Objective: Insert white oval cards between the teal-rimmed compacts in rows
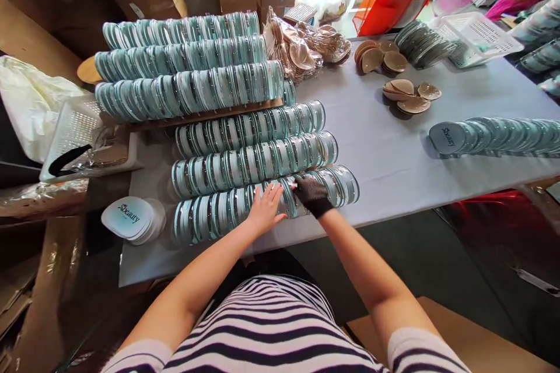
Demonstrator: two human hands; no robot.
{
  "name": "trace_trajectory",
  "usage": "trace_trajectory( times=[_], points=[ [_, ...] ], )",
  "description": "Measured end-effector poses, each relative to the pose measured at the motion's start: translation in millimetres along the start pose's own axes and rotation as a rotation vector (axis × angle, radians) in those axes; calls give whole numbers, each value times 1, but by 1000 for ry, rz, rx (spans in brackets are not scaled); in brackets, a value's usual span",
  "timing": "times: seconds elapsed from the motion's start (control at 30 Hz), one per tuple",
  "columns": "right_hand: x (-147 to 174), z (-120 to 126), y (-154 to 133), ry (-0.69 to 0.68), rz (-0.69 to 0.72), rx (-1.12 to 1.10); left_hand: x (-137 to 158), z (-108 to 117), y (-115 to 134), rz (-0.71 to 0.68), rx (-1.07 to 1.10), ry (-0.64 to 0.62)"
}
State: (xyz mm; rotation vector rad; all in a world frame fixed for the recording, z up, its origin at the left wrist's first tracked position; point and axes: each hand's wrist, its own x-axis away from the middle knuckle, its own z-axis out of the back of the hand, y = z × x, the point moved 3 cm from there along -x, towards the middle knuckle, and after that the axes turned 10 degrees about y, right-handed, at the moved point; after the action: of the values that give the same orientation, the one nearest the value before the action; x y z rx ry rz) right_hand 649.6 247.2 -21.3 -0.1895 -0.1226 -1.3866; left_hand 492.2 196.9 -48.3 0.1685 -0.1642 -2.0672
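Observation:
Closest to me on the table, a row of clear round containers (210, 218) lies on its side, pale discs showing between the lids. My left hand (265, 208) is bare and rests on this row, its fingers stretched out and apart. Beside it, to the right, my right hand (312, 195) wears a dark knit glove. Its fingers are curled down at the same row, with a small white bit at the fingertips; what they grip is hidden. Two more container rows (258, 163) lie just behind. At the left corner sits a stack of printed "Sbeauty" cards (126, 217).
Three container rows (188, 90) stand on a board at the back left. Bagged beige pads (301, 49) and loose beige pads (413, 104) lie farther back. A printed row (490, 137) is at right, a white basket (481, 38) behind it. Other people work beyond the table.

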Motion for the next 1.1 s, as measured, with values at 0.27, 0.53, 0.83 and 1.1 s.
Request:
trace_trajectory(
  times=[0.27,0.53,0.83,1.1],
  points=[
    [-74,29,-22,-245,293,73,-18,-16,12,21,-9,-24],
    [52,-47,25,-88,208,-86,-14,-17,13,33,-6,5],
    [66,-68,43,-61,85,-148,-15,-12,15,14,-15,18],
    [-64,30,40,-235,45,135,-48,-22,53,-110,29,3]
  ],
)
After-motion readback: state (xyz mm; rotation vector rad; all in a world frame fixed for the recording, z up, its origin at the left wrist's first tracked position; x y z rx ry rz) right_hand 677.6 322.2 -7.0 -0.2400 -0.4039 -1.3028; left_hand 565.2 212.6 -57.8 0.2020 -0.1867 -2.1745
